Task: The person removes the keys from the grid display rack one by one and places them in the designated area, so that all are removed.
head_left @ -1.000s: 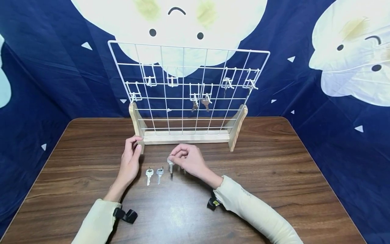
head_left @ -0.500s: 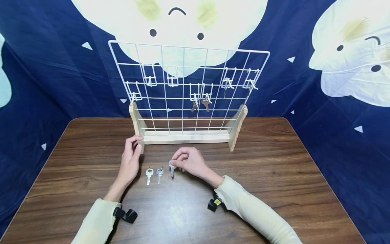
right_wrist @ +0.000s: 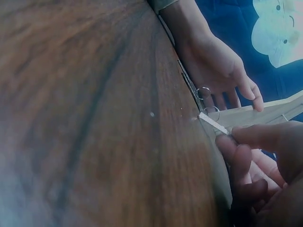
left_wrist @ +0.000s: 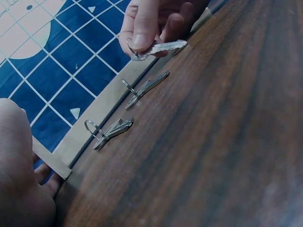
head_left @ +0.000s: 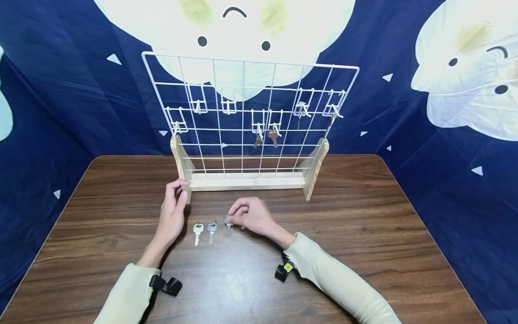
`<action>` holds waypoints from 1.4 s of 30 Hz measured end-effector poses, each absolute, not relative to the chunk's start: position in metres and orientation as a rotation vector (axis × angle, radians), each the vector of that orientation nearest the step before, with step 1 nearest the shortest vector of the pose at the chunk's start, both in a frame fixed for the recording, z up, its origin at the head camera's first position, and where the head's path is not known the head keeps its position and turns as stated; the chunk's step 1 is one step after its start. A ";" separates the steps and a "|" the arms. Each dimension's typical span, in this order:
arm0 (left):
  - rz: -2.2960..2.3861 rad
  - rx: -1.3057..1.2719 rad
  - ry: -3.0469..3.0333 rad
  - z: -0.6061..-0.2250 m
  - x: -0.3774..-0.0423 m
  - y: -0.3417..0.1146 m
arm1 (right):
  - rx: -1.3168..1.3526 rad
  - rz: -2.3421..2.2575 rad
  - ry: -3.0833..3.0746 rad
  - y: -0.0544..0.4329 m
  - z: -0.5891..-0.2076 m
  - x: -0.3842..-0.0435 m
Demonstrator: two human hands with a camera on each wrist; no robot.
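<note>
My right hand (head_left: 252,218) pinches a silver key (head_left: 228,231) by its head between thumb and fingers. The blade tip points toward me, at or just above the table; exact contact is unclear. Left of it, two silver keys with rings lie side by side, one key (head_left: 212,233) nearer and another key (head_left: 198,234) farther left. In the left wrist view their rings stand up from the key heads. My left hand (head_left: 171,213) grips the left wooden foot of a white wire grid rack (head_left: 243,130), thumb in front and fingers behind.
Several white hooks hang on the grid. Keys hang at the right half, among them a brown key (head_left: 273,138) and a dark key (head_left: 258,140). Hooks at the left, such as this hook (head_left: 229,107), bear no key. Blue cloth (head_left: 404,189) surrounds the wooden table (head_left: 364,252).
My right hand has moved slightly toward me and down with the key, bringing it level with the two lying keys. My left hand stays on the rack's foot.
</note>
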State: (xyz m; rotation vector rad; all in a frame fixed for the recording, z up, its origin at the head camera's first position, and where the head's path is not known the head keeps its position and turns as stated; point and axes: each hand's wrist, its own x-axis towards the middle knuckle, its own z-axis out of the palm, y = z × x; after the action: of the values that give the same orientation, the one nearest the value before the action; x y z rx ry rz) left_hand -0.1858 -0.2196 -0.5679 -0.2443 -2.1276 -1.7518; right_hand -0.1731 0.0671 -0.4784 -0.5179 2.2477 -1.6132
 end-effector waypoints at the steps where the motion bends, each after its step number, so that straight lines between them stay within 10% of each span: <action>1: -1.750 -0.242 -2.129 -0.568 -0.186 -0.220 | -0.526 -1.591 2.278 0.067 -0.479 -0.173; 42: -1.782 -0.263 -2.106 -0.569 -0.188 -0.221 | -0.811 -1.185 2.709 0.065 -0.479 -0.162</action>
State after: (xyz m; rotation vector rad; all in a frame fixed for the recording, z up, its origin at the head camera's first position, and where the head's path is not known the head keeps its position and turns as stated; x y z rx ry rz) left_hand -0.1876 -0.2208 -0.5692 -0.2625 -2.1061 -1.7825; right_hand -0.1619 0.0647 -0.4795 -0.8107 2.7089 -1.1846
